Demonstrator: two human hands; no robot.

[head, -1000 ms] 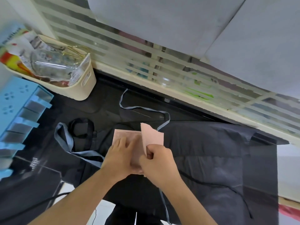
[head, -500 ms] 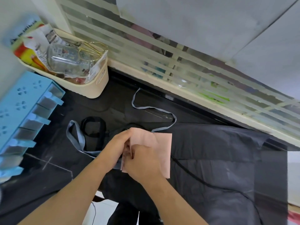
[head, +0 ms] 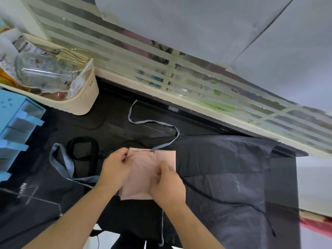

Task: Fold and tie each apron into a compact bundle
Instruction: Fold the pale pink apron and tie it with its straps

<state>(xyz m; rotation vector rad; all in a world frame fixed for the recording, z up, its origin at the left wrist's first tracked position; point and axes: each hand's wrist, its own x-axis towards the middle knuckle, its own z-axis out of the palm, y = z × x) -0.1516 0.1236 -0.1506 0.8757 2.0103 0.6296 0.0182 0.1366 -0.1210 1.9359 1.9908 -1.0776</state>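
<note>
Head view: I see the left hand (head: pixel 115 168) pinching the upper left edge of the folded pink apron (head: pixel 143 173), while the right hand (head: pixel 167 187) has its curled fingers pressed onto the lower right part. Past the left hand, a blue-grey strap (head: pixel 154 123) runs from the pink fold's top edge across the counter (head: pixel 115 119). Under both hands and out to the right lies a dark apron (head: pixel 224 177). Farther left sits a cream basket (head: pixel 86 97).
</note>
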